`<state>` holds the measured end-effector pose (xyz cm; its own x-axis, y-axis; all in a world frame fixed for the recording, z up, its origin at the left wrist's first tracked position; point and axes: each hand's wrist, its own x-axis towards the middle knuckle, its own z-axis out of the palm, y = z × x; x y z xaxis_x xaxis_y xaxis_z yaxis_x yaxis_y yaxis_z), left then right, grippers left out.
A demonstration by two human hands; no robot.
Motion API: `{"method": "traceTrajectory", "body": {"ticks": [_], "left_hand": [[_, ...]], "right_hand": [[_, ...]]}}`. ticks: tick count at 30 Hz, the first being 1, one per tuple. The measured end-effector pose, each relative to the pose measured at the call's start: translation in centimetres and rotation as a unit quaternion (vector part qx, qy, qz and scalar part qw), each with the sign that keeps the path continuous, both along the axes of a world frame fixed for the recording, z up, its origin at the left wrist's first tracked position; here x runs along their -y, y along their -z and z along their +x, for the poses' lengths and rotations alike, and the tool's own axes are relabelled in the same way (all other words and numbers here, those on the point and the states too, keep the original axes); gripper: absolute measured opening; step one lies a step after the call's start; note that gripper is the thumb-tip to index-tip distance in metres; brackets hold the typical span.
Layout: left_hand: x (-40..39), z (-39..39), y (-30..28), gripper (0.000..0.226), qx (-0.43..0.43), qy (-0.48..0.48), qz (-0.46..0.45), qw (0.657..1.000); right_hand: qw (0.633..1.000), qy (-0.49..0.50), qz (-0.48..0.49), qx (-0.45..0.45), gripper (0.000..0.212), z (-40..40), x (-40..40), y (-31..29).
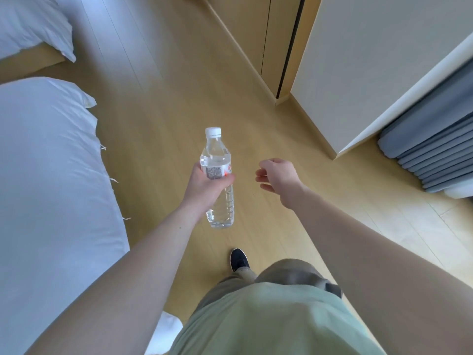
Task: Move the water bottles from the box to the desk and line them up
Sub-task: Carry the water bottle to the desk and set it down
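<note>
A pale green shirt point(268, 321) fills the bottom of the view, with khaki trousers point(281, 272) below it and one dark shoe point(239, 260) stepping out onto the light wooden floor point(158, 103). Two bare forearms reach forward from either side of the body.

The left hand point(204, 185) grips a clear water bottle point(217, 175) around its middle — fingers and thumb curl round the labelled band, the thumb lying across the front. The bottle stands nearly upright in the air above the floor, its white cap point(213, 131) pointing away from the person and its base hanging below the fist. The liquid inside looks clear; the label print is too small to read.

The right hand point(277, 175) holds nothing. Its fingers hang loosely curled, just beside the bottle but not touching it.

To the left lies a bed with white bedding point(51, 188), and a second white bed point(33, 24) sits in the far left corner. On the right, grey pleated curtains point(432, 139) fall to the floor beside a pale wall point(371, 60) — past it stands a wooden wardrobe panel point(256, 29).
</note>
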<state>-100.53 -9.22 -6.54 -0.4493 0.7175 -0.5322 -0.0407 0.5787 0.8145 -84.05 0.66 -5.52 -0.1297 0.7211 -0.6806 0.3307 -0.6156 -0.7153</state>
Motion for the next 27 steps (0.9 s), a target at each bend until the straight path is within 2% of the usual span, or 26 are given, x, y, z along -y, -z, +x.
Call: {"method": "traceTrajectory", "body": {"ticks": [8, 16, 21, 27], "left_hand": [[-7.3, -4.9, 0.3, 0.057, 0.013, -0.024, 0.002, 1.000], [-17.2, -9.8, -0.3, 0.068, -0.009, -0.069, -0.004, 0.998], [-23.9, -12.7, -1.5, 0.060, -0.035, -0.090, -0.015, 0.995], [-30.7, -15.9, -2.5, 0.045, -0.031, -0.114, 0.014, 0.993]], "right_hand": [[1.000, -0.026, -0.006, -0.008, 0.011, -6.2, -8.2, 0.7], [0.996, -0.085, -0.011, -0.019, 0.009, -12.6, -19.3, 1.5], [0.992, -0.124, 0.000, -0.025, 0.010, -16.1, -27.4, 0.9], [0.989, -0.143, -0.007, -0.026, 0.009, -20.4, -34.8, 0.8]]}}
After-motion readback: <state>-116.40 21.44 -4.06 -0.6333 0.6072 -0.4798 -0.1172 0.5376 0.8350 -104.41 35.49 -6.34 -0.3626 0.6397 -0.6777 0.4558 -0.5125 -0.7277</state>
